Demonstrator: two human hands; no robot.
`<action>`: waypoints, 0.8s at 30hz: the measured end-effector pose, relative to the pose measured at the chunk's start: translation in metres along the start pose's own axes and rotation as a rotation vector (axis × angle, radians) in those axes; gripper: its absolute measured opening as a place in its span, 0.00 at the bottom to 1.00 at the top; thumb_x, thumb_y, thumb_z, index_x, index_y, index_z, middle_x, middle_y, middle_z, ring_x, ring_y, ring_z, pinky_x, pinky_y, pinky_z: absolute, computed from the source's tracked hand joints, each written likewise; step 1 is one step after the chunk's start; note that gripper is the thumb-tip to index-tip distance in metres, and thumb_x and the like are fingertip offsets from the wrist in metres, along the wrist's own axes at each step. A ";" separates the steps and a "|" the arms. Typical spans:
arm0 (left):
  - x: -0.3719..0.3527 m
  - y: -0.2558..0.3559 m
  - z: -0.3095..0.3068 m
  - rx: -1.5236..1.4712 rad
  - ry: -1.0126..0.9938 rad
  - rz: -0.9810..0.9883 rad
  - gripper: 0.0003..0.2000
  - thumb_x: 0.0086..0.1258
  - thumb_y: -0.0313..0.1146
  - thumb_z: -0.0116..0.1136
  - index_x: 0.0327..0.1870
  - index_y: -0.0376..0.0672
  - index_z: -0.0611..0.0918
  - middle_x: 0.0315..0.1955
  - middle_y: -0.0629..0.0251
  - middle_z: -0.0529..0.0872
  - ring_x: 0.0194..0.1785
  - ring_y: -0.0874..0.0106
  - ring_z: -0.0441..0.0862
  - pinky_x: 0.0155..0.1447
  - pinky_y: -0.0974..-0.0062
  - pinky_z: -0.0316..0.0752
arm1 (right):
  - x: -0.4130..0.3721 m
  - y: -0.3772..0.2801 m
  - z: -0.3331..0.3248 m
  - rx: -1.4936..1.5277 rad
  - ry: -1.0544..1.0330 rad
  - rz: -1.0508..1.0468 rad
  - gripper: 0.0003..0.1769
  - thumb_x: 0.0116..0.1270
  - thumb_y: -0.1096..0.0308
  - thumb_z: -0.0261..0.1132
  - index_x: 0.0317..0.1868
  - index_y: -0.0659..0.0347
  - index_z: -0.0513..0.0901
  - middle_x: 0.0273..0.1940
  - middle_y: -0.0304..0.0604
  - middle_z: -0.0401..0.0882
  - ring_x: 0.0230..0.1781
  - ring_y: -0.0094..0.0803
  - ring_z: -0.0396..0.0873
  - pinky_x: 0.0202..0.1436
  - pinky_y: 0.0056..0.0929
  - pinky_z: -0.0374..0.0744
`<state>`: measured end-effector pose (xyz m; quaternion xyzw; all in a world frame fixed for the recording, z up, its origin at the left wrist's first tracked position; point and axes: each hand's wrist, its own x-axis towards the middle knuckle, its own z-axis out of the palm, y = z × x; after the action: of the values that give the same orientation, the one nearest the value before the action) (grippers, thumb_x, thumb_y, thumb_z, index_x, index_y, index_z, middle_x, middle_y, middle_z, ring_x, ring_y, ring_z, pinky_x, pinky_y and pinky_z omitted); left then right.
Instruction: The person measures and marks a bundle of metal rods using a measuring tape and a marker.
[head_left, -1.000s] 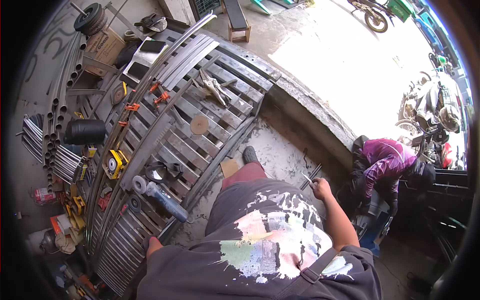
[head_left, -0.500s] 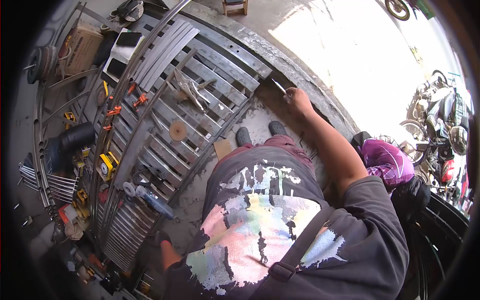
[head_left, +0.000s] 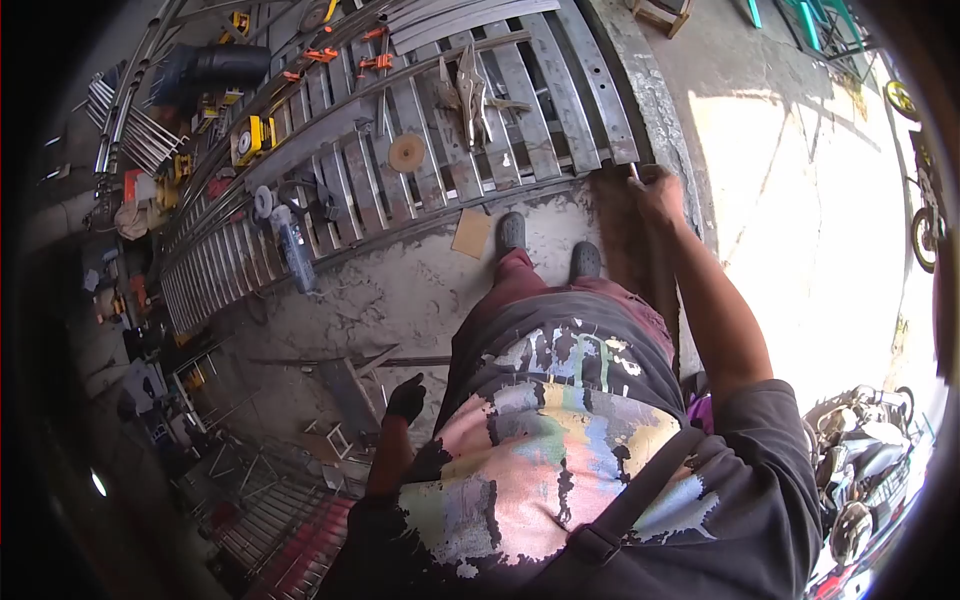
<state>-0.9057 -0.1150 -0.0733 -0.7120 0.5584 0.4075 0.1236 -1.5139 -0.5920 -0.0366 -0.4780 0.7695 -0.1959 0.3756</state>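
Observation:
My right hand (head_left: 660,197) is closed around a thin pale stick-like object (head_left: 634,173) whose exact kind I cannot make out. It is beside the near right corner of the slatted metal bench (head_left: 362,180). My left hand (head_left: 406,398), in a dark glove, hangs low at my left side over the floor, a finger extended and nothing visible in it. Locking pliers (head_left: 472,98) lie on the slats, left of a steel bar end. A round brown disc (head_left: 407,152) rests nearby, and a blue angle grinder (head_left: 292,245) sits at the bench's near edge.
Orange clamps (head_left: 376,62) and a yellow tool (head_left: 254,140) are on the far side of the bench. A cardboard piece (head_left: 471,233) lies on the floor by my feet. Metal frames (head_left: 265,500) stand lower left; motorbikes (head_left: 860,450) are at the right.
My view has turned, so the bench appears higher and more level. My right hand has moved nearer the bench corner, still gripping the stick. My gloved left hand has come further into view.

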 end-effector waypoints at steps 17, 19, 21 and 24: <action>-0.095 0.033 0.125 -0.157 0.153 -0.201 0.25 0.78 0.33 0.53 0.73 0.37 0.84 0.70 0.47 0.87 0.73 0.56 0.84 0.78 0.61 0.77 | 0.012 0.025 0.008 0.310 -0.235 -0.016 0.22 0.67 0.72 0.80 0.56 0.77 0.88 0.42 0.53 0.93 0.39 0.35 0.93 0.41 0.33 0.93; -0.103 0.024 0.138 -0.192 0.175 -0.217 0.25 0.78 0.33 0.52 0.73 0.37 0.84 0.69 0.46 0.87 0.73 0.55 0.84 0.78 0.60 0.77 | 0.011 0.056 0.025 0.150 -0.402 -0.018 0.18 0.64 0.75 0.79 0.51 0.77 0.89 0.40 0.52 0.93 0.37 0.35 0.93 0.39 0.33 0.92; -0.104 0.022 0.153 -0.211 0.172 -0.228 0.25 0.79 0.33 0.52 0.73 0.36 0.83 0.69 0.46 0.87 0.74 0.55 0.84 0.79 0.60 0.76 | 0.002 0.067 0.026 0.062 -0.511 -0.022 0.16 0.62 0.77 0.79 0.48 0.77 0.89 0.38 0.51 0.93 0.35 0.35 0.93 0.38 0.33 0.92; -0.106 0.028 0.172 -0.214 0.138 -0.238 0.25 0.79 0.34 0.51 0.74 0.36 0.83 0.69 0.46 0.87 0.73 0.55 0.84 0.80 0.60 0.75 | -0.024 0.057 0.025 0.058 -0.539 -0.071 0.12 0.61 0.78 0.78 0.43 0.76 0.90 0.35 0.50 0.93 0.33 0.34 0.93 0.37 0.34 0.91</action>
<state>-1.0111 0.0574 -0.0992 -0.8085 0.4306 0.3971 0.0557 -1.5221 -0.5432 -0.0809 -0.5287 0.6185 -0.0964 0.5733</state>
